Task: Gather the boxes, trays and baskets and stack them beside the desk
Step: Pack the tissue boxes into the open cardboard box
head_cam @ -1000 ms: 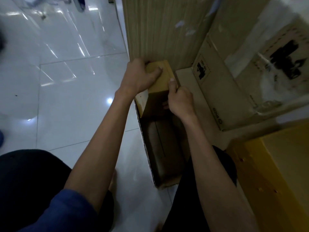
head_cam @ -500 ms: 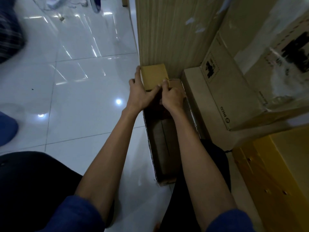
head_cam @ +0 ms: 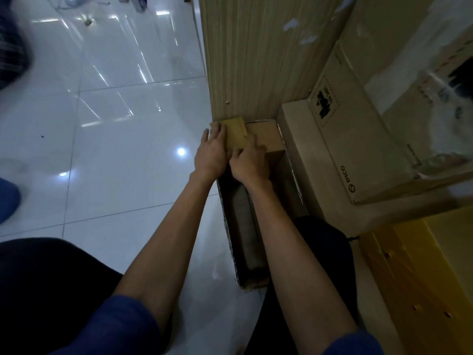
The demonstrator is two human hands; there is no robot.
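A small yellowish cardboard box [head_cam: 236, 134] sits at the far end of a long open carton [head_cam: 242, 226], against the wooden desk side panel [head_cam: 245, 60]. A brown box [head_cam: 267, 140] lies right beside it in the same carton. My left hand [head_cam: 211, 153] rests on the small box's left part with its fingers stretched over the top. My right hand [head_cam: 249, 163] holds the box's near edge with curled fingers. Both thumbs are hidden.
A large cardboard box [head_cam: 358, 149] with black print leans at the right on a flat beige box [head_cam: 299, 160]. A yellow box [head_cam: 422, 278] stands at the lower right. Glossy white floor tiles [head_cam: 115, 124] spread to the left, with something blue [head_cam: 7, 201] at the left edge.
The small box has gone down and forward into the carton's far end against the desk panel. My left hand slid from its side onto its top; my right hand followed.
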